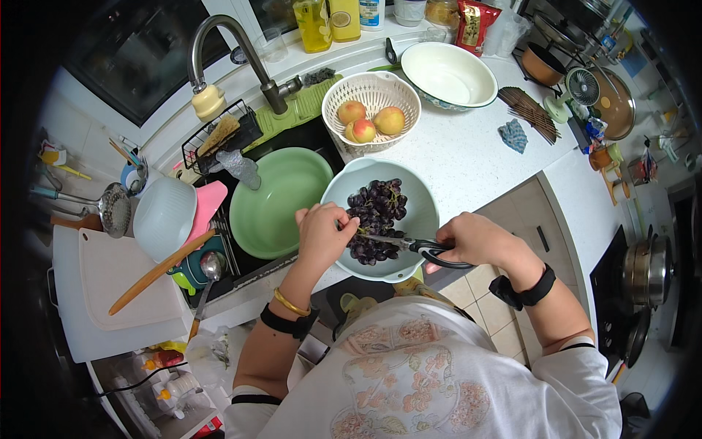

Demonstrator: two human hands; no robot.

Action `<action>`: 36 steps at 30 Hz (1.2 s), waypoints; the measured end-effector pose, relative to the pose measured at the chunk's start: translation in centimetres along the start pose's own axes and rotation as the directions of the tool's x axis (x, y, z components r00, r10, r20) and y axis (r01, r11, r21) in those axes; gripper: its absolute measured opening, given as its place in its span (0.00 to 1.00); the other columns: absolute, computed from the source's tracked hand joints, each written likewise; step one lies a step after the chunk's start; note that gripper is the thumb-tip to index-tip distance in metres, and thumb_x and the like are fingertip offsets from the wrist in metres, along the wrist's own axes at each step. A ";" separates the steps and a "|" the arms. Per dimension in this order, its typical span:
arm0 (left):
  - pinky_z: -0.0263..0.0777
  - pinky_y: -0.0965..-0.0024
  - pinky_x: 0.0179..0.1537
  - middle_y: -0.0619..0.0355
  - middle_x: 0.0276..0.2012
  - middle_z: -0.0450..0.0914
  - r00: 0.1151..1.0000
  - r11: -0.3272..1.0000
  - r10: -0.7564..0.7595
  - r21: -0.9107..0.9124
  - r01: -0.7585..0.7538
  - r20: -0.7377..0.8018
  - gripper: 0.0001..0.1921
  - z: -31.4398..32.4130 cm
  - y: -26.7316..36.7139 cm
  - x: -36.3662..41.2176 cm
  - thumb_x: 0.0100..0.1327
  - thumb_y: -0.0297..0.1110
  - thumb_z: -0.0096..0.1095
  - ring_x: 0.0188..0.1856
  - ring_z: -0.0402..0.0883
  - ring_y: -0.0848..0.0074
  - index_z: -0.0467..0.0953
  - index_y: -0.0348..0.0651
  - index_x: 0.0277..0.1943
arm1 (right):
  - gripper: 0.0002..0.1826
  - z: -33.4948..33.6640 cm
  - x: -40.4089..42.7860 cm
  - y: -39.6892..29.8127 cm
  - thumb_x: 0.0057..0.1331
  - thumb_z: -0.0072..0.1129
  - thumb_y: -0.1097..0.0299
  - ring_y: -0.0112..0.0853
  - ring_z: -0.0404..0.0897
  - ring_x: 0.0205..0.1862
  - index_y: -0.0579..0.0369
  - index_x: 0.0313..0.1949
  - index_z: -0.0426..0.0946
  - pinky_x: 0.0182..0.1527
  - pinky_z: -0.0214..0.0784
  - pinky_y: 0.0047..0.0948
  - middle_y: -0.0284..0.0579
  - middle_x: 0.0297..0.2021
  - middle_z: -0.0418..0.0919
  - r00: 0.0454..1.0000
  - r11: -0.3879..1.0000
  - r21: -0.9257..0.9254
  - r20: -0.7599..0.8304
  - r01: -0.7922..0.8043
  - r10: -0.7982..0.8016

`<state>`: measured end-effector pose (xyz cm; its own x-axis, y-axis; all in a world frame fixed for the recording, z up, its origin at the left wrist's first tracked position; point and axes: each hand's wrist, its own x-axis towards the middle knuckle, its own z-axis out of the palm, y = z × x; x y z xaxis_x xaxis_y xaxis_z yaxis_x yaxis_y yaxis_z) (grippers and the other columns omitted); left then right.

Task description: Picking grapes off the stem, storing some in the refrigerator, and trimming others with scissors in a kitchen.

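A bunch of dark purple grapes (378, 206) lies in a pale blue-green plastic bowl (420, 192) at the counter's front edge. My left hand (326, 233) reaches over the bowl's left rim, thumb and fingertips pinching the grape stem. From the right, my right hand (474, 240) grips the black handles of a pair of scissors (425, 247). Their metal blades point left, over the grapes and close to my left fingertips. Whether the blades touch the stem is too fine to tell. Just left of the bowl, a green plastic basin (279, 203) sits in the dark sink.
Behind the bowl stands a white slotted colander (334, 112) holding three peaches (389, 120). Beside it is a white enamel basin (449, 74). The faucet (238, 33) arches above the sink. At left, a wooden rolling pin (162, 271) lies across a cutting board (123, 280).
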<state>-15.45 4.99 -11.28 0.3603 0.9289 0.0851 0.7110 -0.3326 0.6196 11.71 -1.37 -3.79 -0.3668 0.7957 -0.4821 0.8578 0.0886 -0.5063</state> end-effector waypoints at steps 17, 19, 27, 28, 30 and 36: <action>0.54 0.64 0.49 0.63 0.26 0.77 1.000 1.000 -0.024 0.011 0.024 -0.014 0.13 -0.8 -0.6 -1.3 0.57 0.41 0.70 0.35 0.74 0.70 0.78 0.43 0.23 | 0.34 0.3 -0.2 -0.6 0.47 0.66 0.32 0.47 0.79 0.26 0.57 0.27 0.81 0.31 0.70 0.41 0.50 0.17 0.75 0.995 0.983 -0.184 -0.091 0.015 -0.033; 0.54 0.64 0.48 0.63 0.25 0.77 1.000 1.000 -0.018 0.013 0.018 -0.022 0.14 -0.7 -0.6 -1.3 0.57 0.41 0.70 0.35 0.74 0.70 0.78 0.43 0.23 | 0.34 0.3 0.2 -1.5 0.47 0.66 0.32 0.47 0.80 0.28 0.57 0.27 0.81 0.33 0.72 0.41 0.50 0.19 0.77 0.997 0.973 -0.229 -0.074 0.007 -0.024; 0.54 0.64 0.48 0.62 0.24 0.77 0.999 1.000 -0.017 0.017 0.018 -0.041 0.14 -0.4 -0.9 -1.4 0.57 0.41 0.70 0.34 0.73 0.69 0.78 0.43 0.22 | 0.31 0.0 0.1 -2.2 0.48 0.67 0.35 0.45 0.82 0.32 0.55 0.29 0.82 0.38 0.74 0.40 0.48 0.22 0.79 0.995 0.946 -0.323 -0.089 0.008 -0.038; 0.54 0.64 0.48 0.62 0.24 0.76 0.999 1.000 -0.024 0.010 0.024 -0.042 0.14 -0.4 -0.9 -1.4 0.57 0.41 0.69 0.34 0.73 0.69 0.78 0.42 0.22 | 0.31 0.0 0.0 -2.2 0.48 0.67 0.35 0.45 0.82 0.32 0.55 0.29 0.82 0.38 0.74 0.40 0.48 0.22 0.79 0.995 0.946 -0.324 -0.088 0.007 -0.038; 0.54 0.64 0.48 0.61 0.24 0.76 0.999 1.000 -0.030 0.004 0.030 -0.042 0.14 -0.3 -1.0 -1.4 0.57 0.41 0.69 0.34 0.73 0.68 0.78 0.42 0.22 | 0.29 0.1 0.1 -2.1 0.48 0.68 0.36 0.45 0.82 0.33 0.54 0.29 0.82 0.38 0.74 0.39 0.48 0.22 0.79 0.995 0.945 -0.328 -0.090 0.004 -0.035; 0.54 0.64 0.47 0.61 0.24 0.76 0.999 1.000 -0.009 0.004 0.009 -0.039 0.15 -0.2 -0.9 -1.2 0.58 0.42 0.69 0.34 0.73 0.68 0.78 0.42 0.22 | 0.25 1.3 0.9 -1.8 0.47 0.71 0.44 0.47 0.79 0.28 0.55 0.27 0.79 0.33 0.71 0.41 0.49 0.20 0.77 0.963 0.941 -0.329 -0.217 0.083 -0.161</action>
<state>-16.69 4.18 -11.79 0.3302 0.9375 0.1097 0.7168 -0.3247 0.6170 9.33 -1.60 -4.28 -0.4132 0.8818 -0.2275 0.8948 0.3468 -0.2812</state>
